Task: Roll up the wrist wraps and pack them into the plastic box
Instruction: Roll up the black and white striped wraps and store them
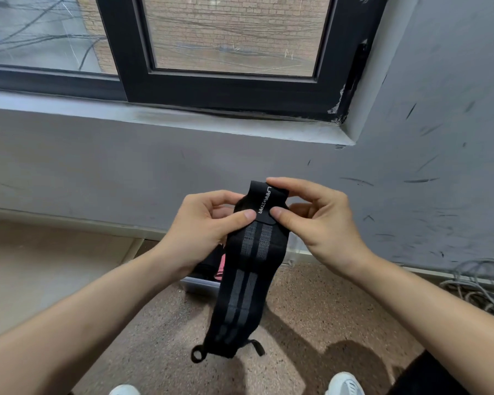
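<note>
A black wrist wrap [244,283] with two grey stripes hangs in the air in front of me, its thumb loop at the bottom end. My left hand [206,226] pinches its upper left edge, thumb on the front. My right hand [311,218] pinches the black tab at the top, which bears white lettering. Behind the wrap, on the floor by the wall, stands the clear plastic box [200,285]; dark and pink cloth shows inside it. Most of the box is hidden by the wrap and my left arm.
A grey wall with a dark-framed window [231,81] rises straight ahead. Grey cables [479,289] lie tangled on the speckled floor at the right. My white shoes [344,384] show at the bottom edge.
</note>
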A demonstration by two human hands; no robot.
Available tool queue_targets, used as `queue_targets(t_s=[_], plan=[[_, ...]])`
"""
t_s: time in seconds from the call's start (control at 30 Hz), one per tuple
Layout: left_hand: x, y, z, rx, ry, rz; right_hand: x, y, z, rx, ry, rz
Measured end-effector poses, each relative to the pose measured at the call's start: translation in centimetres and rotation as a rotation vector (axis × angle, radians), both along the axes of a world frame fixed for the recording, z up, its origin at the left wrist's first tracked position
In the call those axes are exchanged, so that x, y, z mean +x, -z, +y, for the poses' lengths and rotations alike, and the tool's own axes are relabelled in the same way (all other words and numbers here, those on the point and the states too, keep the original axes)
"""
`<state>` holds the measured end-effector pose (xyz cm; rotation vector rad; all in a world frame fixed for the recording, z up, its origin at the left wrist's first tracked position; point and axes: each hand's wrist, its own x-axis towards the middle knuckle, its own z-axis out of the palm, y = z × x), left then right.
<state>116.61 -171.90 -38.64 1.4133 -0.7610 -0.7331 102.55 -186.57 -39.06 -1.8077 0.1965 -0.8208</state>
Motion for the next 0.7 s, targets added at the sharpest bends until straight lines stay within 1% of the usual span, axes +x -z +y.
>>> queue_targets(t_s=[0.07, 0.2, 0.33, 0.37, 0.5, 0.63, 0.7], plan=[[0.3, -0.3, 0.2, 0.036, 0.055, 0.088, -0.1, 0.0, 0.0, -0.003, -0.004, -0.002], [0.6, -0.5, 0.5, 0.051, 0.056, 0.257, -0.7, 0.0, -0.5, -0.134, -0.077, 0.043], [1.0, -1.0, 0.6, 0.046, 0.057, 0.39, -1.0, -0.1, -0.5, -0.151, -0.119, 0.088], [1.0, -1.1, 0.7, 0.04, 0.07, 0.398, -1.1, 0.0, -0.5, -0.154, -0.13, 0.095], [0.7, -1.1, 0.8, 0.015, 0.086, 0.274, -1.0, 0.4, -0.3, -0.16, -0.15, 0.101], [0.6, -0.7, 0.8, 0.001, 0.075, 0.193, -0.9, 0.5, -0.2, -0.193, -0.114, 0.106], [0.6, -0.6, 0.7, -0.01, 0.07, 0.134, -0.8, 0.5, 0.0, -0.142, -0.071, 0.104]])
